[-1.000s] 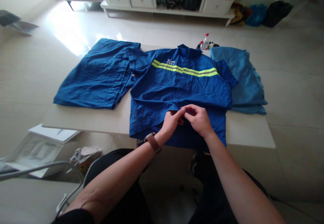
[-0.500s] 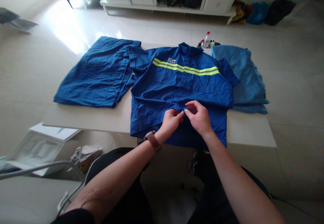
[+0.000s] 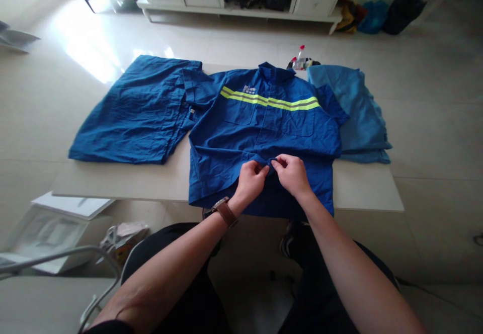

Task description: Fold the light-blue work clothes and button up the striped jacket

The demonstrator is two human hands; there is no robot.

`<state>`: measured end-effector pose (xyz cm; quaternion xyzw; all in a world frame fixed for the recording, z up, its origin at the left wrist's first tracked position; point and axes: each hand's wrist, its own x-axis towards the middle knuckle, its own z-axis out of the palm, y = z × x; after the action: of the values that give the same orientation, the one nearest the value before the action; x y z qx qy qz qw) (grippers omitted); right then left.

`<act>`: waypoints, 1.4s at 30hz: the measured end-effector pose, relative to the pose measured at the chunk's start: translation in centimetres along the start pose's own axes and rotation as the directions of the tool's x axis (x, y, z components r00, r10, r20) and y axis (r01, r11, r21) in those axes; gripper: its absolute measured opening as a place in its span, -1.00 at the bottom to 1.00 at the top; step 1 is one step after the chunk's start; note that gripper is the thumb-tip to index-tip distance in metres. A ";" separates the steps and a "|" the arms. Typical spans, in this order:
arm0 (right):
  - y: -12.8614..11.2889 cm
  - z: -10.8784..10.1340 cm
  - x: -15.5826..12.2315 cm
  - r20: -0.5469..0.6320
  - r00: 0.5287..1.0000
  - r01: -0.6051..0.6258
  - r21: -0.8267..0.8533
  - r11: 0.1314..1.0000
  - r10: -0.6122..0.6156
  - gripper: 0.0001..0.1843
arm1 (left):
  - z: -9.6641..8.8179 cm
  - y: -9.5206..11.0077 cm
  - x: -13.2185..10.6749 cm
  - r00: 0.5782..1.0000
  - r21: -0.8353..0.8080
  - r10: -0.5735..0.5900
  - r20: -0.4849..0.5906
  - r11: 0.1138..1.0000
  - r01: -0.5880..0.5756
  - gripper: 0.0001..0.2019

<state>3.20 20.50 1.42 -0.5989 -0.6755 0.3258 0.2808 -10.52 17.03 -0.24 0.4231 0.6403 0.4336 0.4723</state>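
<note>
Nothing can be read clearly: the shirt (image 3: 264,135) bears white lettering (image 3: 249,89) on its chest, just above the yellow band (image 3: 268,101), but its characters are too small and blurred.

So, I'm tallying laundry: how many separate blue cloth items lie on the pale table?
3 visible: a dark-blue folded cloth on the left, a yellow-striped blue shirt in the middle, a light-blue folded cloth on the right. Folds may hide more.

The shirt (image 3: 249,135) is deep blue with a yellow-and-grey striped band (image 3: 289,105), the watch strap (image 3: 227,214) brown.
</note>
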 end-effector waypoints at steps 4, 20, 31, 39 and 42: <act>0.3 0.5 0.1 -0.022 1.000 -0.012 0.039 0.999 0.013 -0.75 | 0.1 -0.2 0.1 1.000 0.001 -0.023 0.006 1.000 0.023 -0.69; 1.0 -2.1 1.6 -0.226 0.957 -0.041 0.519 0.854 0.183 -0.74 | 0.3 0.7 -2.4 0.920 -0.071 -0.318 0.229 0.937 0.341 -0.70; 0.1 -2.6 0.3 0.152 0.983 -0.057 -0.283 0.957 0.103 -0.52 | 2.9 -3.3 -8.2 0.395 0.229 -0.568 0.722 0.735 0.638 -0.59; 1.0 -2.0 -0.2 0.330 0.936 0.073 -0.522 0.850 0.122 -0.39 | -0.1 -0.6 -3.4 0.631 0.064 -0.223 0.743 0.962 0.265 -0.65; 1.0 -2.0 -0.4 0.343 0.933 0.101 -0.547 0.831 0.112 -0.63 | -1.4 -0.8 -1.4 0.874 0.151 -0.068 0.482 0.988 -0.006 -0.73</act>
<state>5.44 20.38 1.92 -0.5861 -0.7789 0.2205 -0.0352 -11.74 15.26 -0.39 0.5418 0.5383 0.2572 0.5920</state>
